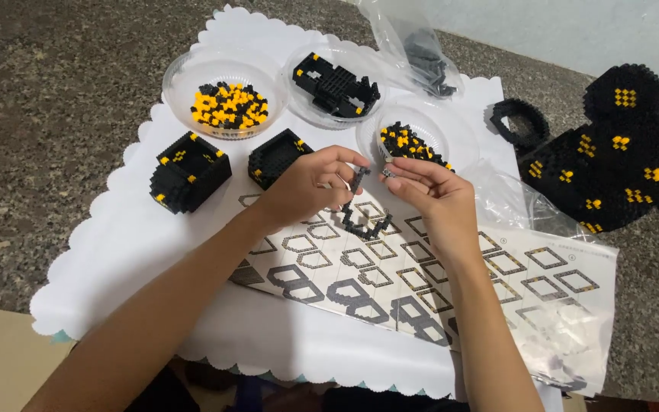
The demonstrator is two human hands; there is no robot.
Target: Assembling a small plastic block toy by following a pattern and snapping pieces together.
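Speckled grey stone floor (pixel 55 84) under everything, and on it we've got a white scalloped paper mat (pixel 116 252), its near edge partly covered by our arms. Off to the right sits the big black block figure with yellow spots (pixel 612 168), cut off by the frame edge so we can't make out its whole shape. Next biggest is the printed instruction sheet (pixel 497 305) with rows of outline diagrams, its right end lying under a crinkly clear bag (pixel 512 206). Then two black block boxes (pixel 188 172) and (pixel 276 156), and three clear plastic bowls: one with loose yellow and black bricks (pixel 226 103), one holding a black built section (pixel 337 84), one half hidden behind our fingers (pixel 413 141). Another clear bag up top (pixel 421 53) has dark parts we can't really identify. Left hand (pixel 306 187) pinches a thin black strip of bricks (pixel 356 202) that hangs down over the sheet, fingers closed on its top. Right hand (pixel 432 191) has fingertips narrowed around something tiny, too small to tell what
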